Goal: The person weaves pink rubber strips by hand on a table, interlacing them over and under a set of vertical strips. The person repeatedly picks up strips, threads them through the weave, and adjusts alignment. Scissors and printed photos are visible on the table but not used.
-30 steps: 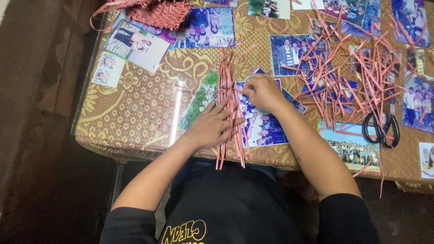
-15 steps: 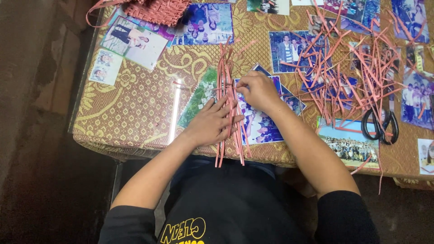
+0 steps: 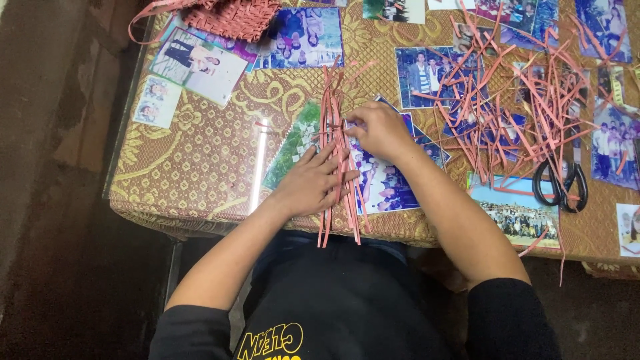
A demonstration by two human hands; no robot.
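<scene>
A bundle of long pink paper strips point(image 3: 332, 107) lies lengthwise on the table, its near ends hanging over the front edge. My left hand point(image 3: 312, 183) lies flat on the lower part of the bundle, fingers spread, pressing the strips down. My right hand point(image 3: 379, 130) is curled at the bundle's right side, its fingertips pinching one of the strips near the middle. Under both hands lie photographs beneath a glass sheet.
A loose heap of pink strips point(image 3: 513, 100) covers the table to the right, with black-handled scissors point(image 3: 559, 183) beside it. A woven pink mat point(image 3: 233, 15) sits at the far left. Several photographs point(image 3: 193, 63) lie over the brown patterned tablecloth point(image 3: 200, 147).
Both hands stay on the bundle. My right hand has shifted slightly along the strips; the bundle itself lies in the same place.
</scene>
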